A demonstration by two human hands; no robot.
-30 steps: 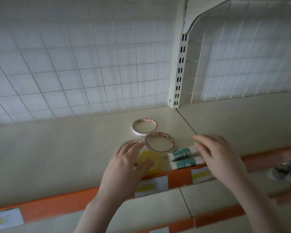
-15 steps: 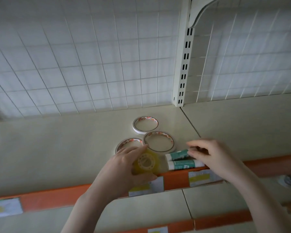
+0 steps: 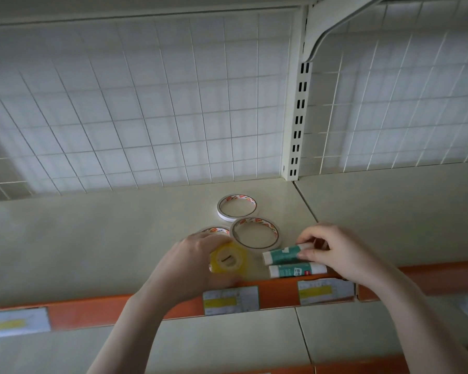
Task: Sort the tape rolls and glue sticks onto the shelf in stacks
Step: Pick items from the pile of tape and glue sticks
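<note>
Hands first: the left hand sits at lower centre of the frame, fingers curled over the top of a yellow tape roll with the thumb below it near the shelf's front edge, so it grips that roll. Right beside it, the right hand pinches the upper glue stick between thumb and fingertips at its right end. That stick is tilted, its white left end pointing toward the yellow roll. The lower glue stick lies flat just under it, along the front edge of the shelf, white at both ends with a green label. Whether the right hand also touches this lower stick is hard to tell.

Just behind the hands lie three thin white tape rings with red-printed inner rims. The farthest ring is at centre frame. The middle ring is just in front of it, close to the upper glue stick. The third ring is mostly hidden behind the left hand's fingers, only its far arc showing.

The yellow roll's left side is covered by the hand. The text on the glue labels is too small to read. Along the shelf's orange front strip, the price labels are blurred.
</note>
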